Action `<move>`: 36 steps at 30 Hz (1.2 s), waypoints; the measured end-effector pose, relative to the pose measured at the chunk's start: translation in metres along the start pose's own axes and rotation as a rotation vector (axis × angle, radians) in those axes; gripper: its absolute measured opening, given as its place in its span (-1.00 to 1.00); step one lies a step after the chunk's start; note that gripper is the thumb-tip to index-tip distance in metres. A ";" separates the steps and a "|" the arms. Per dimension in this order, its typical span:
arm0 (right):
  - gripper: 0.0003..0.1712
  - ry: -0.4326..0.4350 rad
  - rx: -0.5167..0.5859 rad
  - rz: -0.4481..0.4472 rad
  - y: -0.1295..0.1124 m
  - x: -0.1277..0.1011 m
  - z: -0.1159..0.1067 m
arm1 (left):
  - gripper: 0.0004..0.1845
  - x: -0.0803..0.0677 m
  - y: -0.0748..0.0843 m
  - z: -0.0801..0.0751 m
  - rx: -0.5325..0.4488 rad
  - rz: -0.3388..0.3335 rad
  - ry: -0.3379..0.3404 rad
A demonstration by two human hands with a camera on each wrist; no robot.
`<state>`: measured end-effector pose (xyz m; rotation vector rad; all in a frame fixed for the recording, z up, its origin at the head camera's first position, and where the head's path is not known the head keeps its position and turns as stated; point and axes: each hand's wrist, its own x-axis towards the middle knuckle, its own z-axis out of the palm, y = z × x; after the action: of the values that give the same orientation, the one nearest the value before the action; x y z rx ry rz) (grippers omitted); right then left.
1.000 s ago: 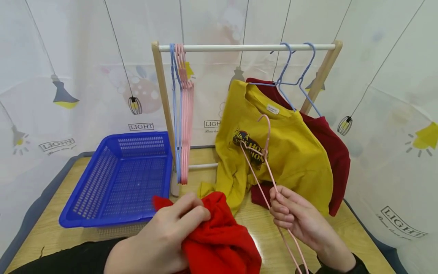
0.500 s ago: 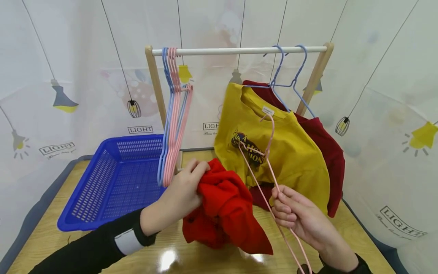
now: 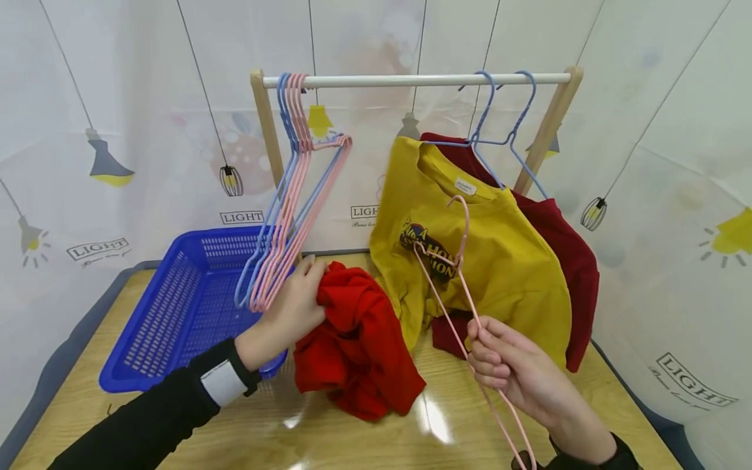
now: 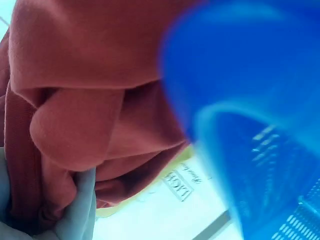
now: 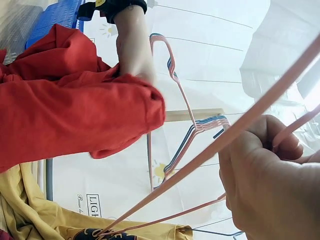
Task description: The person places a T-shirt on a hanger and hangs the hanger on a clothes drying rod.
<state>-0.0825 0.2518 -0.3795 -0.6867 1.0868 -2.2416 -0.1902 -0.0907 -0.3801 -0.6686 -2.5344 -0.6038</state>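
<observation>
Left hand (image 3: 294,303) gripping crumpled red cotton shirt (image 3: 355,339); right hand (image 3: 517,372) pinching thin pink wire hanger (image 3: 455,274) above wooden worktop (image 3: 352,444).

A small wooden rack (image 3: 552,124) with a white rail (image 3: 411,80) stood on the wooden table (image 3: 176,437). A bunch of pink and blue hangers (image 3: 288,196) hung at the rail's left end, their lower ends swung out to the left over a blue plastic basket (image 3: 176,307) that sat on the table beside the rack's left post. Toward the right end, a yellow printed T-shirt (image 3: 505,261) hung on a blue hanger (image 3: 482,117), with a dark red shirt (image 3: 578,261) close behind it on a second one. White sheeting printed with lamps (image 3: 111,163) closed in the scene.
</observation>
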 end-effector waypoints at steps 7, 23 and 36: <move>-0.54 -0.001 -0.012 0.009 -0.002 0.003 0.002 | -0.45 0.008 -0.009 0.005 0.056 -0.098 -0.283; -0.55 -0.011 -0.004 0.011 0.001 0.005 0.000 | -0.03 -0.010 -0.002 0.004 0.032 -0.064 -0.541; -0.61 0.012 -0.108 0.024 -0.005 0.011 0.000 | -0.04 -0.049 0.010 -0.012 0.053 -0.075 -0.260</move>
<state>-0.0919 0.2477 -0.3733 -0.7016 1.2234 -2.1824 -0.1423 -0.1058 -0.3931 -0.6741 -2.8170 -0.5010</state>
